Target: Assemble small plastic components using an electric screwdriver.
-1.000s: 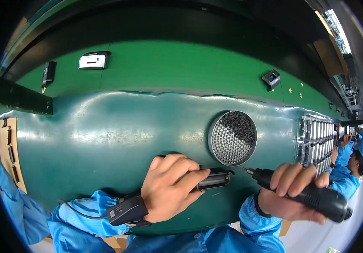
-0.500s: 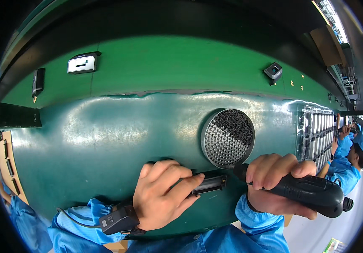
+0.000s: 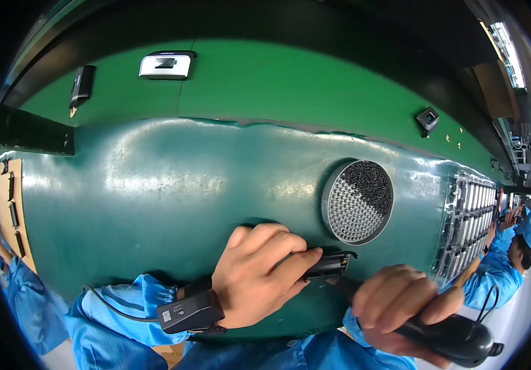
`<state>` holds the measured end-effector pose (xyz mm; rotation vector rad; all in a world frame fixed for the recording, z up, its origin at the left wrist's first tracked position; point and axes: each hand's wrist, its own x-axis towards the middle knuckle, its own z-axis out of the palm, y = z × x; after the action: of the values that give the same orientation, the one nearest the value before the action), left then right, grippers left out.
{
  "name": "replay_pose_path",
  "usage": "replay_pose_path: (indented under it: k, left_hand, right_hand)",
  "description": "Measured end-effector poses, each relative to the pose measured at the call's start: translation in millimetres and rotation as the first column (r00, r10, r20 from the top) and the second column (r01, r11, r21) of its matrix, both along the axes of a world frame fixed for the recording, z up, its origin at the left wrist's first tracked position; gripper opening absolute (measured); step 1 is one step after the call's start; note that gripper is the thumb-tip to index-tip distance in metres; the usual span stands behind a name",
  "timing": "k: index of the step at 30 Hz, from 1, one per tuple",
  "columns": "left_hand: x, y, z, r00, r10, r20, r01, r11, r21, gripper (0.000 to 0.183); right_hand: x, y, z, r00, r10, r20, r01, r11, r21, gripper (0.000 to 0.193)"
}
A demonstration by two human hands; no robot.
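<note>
Many small dark pieces (image 3: 370, 184) in one dish (image 3: 347, 217), one black part (image 3: 329, 265) under the fingers

The round metal dish sits on the green table (image 3: 154, 234), just beyond the black part. Its dark pieces lie heaped across the upper right, while the dimpled grey floor shows at the lower left. Farther right, a clear plastic tray (image 3: 453, 209) holds rows of white-and-black units (image 3: 475, 223). At the far left, a brown board (image 3: 3, 197) carries several slim black strips (image 3: 13, 214) in a line.

The black part lies on the table, in front of the dish. It is long and narrow, with a hollow, shiny channel, a pale glint near its right end and a thin lip at the corner there. The person's left hand (image 3: 265, 277) has thumb and fingers clamped on its left end. The right hand (image 3: 401, 308), blurred, is wrapped round a black power screwdriver (image 3: 462, 339). Its front end points toward the part's right end; whether the tip touches is too smeared to tell.
</note>
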<state>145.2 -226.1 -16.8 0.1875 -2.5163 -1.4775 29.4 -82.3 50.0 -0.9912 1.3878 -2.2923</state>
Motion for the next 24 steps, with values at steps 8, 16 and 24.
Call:
replay_pose_path:
  k: [8,16,24]
  left_hand:
    - [7.8,-2.4,-3.9,1.0,0.008,-0.013,-0.008,1.0,0.016,0.058]
    - [14.8,-8.8,-5.7,0.999,0.017,-0.036,-0.017,1.0,0.015,0.056]
    - [17.0,-11.8,-2.3,1.0,0.007,-0.02,-0.007,1.0,0.01,0.056]
  right_hand:
    - [18.6,-13.0,-14.2,1.0,0.002,-0.002,-0.002,0.999,0.048,0.06]
    - [27.6,-23.4,-16.7,1.0,0.03,0.0,-0.029,0.999,0.037,0.062]
    - [22.1,-23.7,-13.4,0.967,0.256,0.009,-0.256,0.966,0.03,0.072]
